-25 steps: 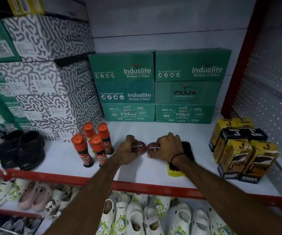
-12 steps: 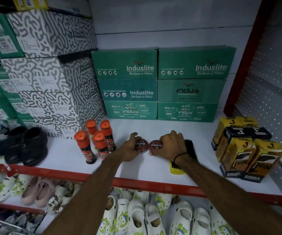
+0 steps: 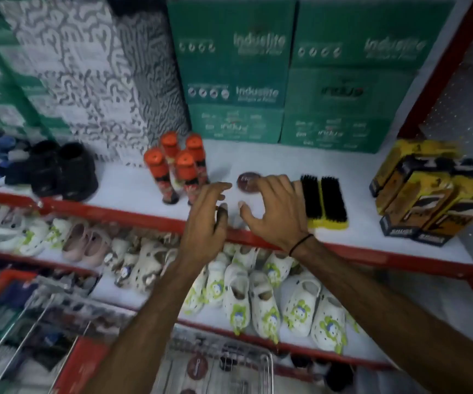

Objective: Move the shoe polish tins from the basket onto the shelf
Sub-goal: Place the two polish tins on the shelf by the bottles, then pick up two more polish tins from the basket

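A round dark-red shoe polish tin (image 3: 246, 182) lies flat on the white shelf (image 3: 121, 183), partly behind my right hand's fingers. My left hand (image 3: 207, 211) hovers over the shelf's red front edge, fingers spread and empty. My right hand (image 3: 272, 209) is beside it, also open and empty, just in front of the tin. Any second tin on the shelf is hidden behind my hands. At the bottom, a wire basket (image 3: 269, 362) holds another round tin (image 3: 197, 368). The picture is blurred by motion.
Several orange-capped polish bottles (image 3: 173, 169) stand left of the tin, a black-bristled yellow brush (image 3: 324, 201) to its right, yellow-black boxes (image 3: 428, 191) at far right. Green (image 3: 235, 72) and patterned shoe boxes fill the back. White clogs (image 3: 258, 297) line the lower shelf.
Both hands have let go of the tins and pulled back toward the shelf's front edge, fingers now spread. The view has tilted down, bringing the basket into sight.
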Tool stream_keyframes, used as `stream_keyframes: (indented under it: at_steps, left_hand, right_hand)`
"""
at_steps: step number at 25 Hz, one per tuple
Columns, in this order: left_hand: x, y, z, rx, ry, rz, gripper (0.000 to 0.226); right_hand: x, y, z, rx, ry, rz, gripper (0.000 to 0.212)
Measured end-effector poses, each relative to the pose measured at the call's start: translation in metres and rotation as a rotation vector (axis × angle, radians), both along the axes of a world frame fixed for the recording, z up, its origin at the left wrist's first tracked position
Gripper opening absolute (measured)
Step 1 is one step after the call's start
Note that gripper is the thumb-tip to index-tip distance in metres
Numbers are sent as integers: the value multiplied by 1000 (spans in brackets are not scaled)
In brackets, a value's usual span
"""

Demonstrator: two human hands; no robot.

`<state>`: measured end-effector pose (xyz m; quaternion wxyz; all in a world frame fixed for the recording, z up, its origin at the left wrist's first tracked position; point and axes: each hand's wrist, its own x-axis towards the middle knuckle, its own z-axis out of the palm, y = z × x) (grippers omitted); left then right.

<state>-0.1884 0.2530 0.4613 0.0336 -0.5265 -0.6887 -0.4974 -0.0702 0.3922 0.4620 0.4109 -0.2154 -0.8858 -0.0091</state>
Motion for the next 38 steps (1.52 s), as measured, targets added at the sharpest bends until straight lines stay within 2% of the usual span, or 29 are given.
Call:
stream_keyframes:
  at_steps: [1, 3, 6, 9, 12, 14, 16, 18, 20, 21, 22, 24, 27, 30, 32, 35, 38]
  left_hand:
    - [2, -25, -14, 49, -4, 77, 42]
    - [4, -78, -61, 65, -63, 253, 31]
    - [6, -152, -150, -54, -198, 452, 22]
    - [18, -212, -253, -357, -297, 496, 24]
    - [38, -255, -359, -753, -528, 472, 33]
    - [58, -275, -433, -1060, -636, 379, 57]
    - [76, -283, -489, -1282, -662, 333, 90]
    - [89, -281, -523, -1297, -678, 418, 104]
    - [95, -279, -540, -1250, -598, 470, 96]
    - [95, -280, -544, -1211, -545, 487, 87]
    - [93, -281, -543, -1157, -518, 504, 75]
    - [88, -291, -523, -1091, -560, 512, 54]
    - [88, -308, -490, -1123, -717, 524, 56]
    - [76, -331, -416, -1095, -707, 534, 61]
    - [58, -341, -357, -1025, -626, 511, 63]
    - [29, -337, -265, -882, -510, 497, 59]
    - [1, -312, -187, -787, -366, 475, 58]
  right_hand:
    - [-2, -21, -9, 1, 41, 61, 36]
    - [-7, -70, -44, -26, 3, 206, 31]
    - [-7, -144, -126, -97, -225, 460, 28]
    - [4, -196, -221, -258, -655, 628, 33]
    - [6, -222, -321, -405, -1217, 595, 59]
    - [-8, -230, -395, -323, -1427, 582, 77]
    - [-30, -238, -455, -148, -1526, 570, 88]
    - [-47, -248, -492, -8, -1541, 564, 73]
    - [-46, -257, -512, 149, -1464, 517, 49]
    - [-42, -263, -515, 202, -1430, 488, 42]
    - [-38, -268, -513, 161, -1466, 473, 41]
    - [-16, -274, -498, -40, -1560, 464, 50]
    - [7, -286, -465, -352, -1626, 458, 67]
    - [2, -301, -398, -406, -1576, 503, 62]
    - [-19, -303, -341, -407, -1424, 537, 61]
    - [-42, -290, -251, -475, -1099, 523, 74]
    - [-54, -264, -163, -453, -878, 523, 73]
